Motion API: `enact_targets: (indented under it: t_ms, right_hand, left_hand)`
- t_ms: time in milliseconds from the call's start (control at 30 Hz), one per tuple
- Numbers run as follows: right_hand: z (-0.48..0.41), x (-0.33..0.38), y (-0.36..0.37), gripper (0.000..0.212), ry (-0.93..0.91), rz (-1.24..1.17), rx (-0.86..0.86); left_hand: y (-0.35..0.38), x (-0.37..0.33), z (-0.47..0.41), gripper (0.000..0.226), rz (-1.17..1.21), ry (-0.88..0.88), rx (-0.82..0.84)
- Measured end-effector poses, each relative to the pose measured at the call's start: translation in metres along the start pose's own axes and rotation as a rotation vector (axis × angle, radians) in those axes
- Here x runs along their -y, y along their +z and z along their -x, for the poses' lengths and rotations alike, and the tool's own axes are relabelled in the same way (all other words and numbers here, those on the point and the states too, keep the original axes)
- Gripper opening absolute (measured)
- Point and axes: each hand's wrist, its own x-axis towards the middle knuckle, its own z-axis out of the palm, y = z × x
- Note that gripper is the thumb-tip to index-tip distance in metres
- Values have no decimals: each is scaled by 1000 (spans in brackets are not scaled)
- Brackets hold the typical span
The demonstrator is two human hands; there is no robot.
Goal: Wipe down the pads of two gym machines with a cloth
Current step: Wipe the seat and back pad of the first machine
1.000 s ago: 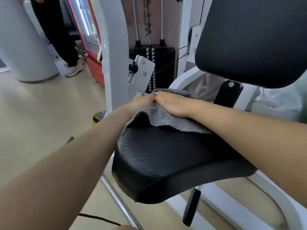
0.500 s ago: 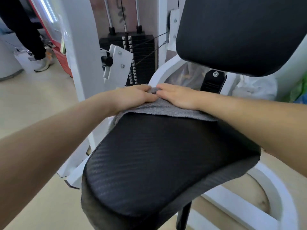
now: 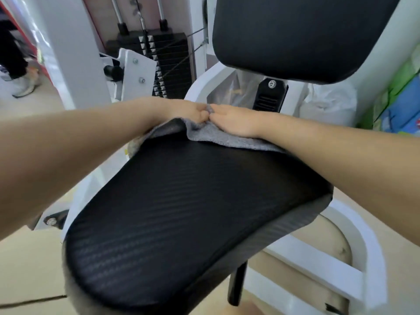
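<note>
Both hands bear on a grey cloth [image 3: 229,138] at the far edge of the black seat pad [image 3: 181,212]. Left hand [image 3: 188,111] is curled, its fingers bunching a raised fold of the cloth. Right hand [image 3: 236,121] lies flat, palm down, pressing the cloth onto the pad; fingertips of the two hands touch. Cloth covers only the far edge; the rest of the pad is bare. Black back pad [image 3: 295,35] stands above, beyond the hands. Weight stack [image 3: 168,64] sits behind, on the left.

floor [image 3: 27,264]: beige, smooth | weight stack [image 3: 169,64]: black, behind | pillar [image 3: 75,48]: white
</note>
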Motion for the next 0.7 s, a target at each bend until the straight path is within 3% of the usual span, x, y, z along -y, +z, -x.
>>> enact_targets:
  t_ms: [100, 233, 467, 600, 700]
  right_hand:
    - [36, -9, 3, 50, -54, 74, -22]
    - [34, -19, 0, 53, -82, 48, -33]
    - [16, -41, -9, 43, 100, 49, -113]
    - [34, -36, -6, 52, 108, 110, -84]
    - [64, -30, -1, 54, 52, 149, -107]
  left_hand:
    - [2, -10, 22, 51, -142, 95, 81]
    - [1, -23, 14, 51, -123, 178, 111]
    - [8, -27, -40, 46, -143, 192, 114]
    - [5, -39, -13, 47, -122, 204, 105]
    - [8, -45, 21, 57, -252, 235, 110]
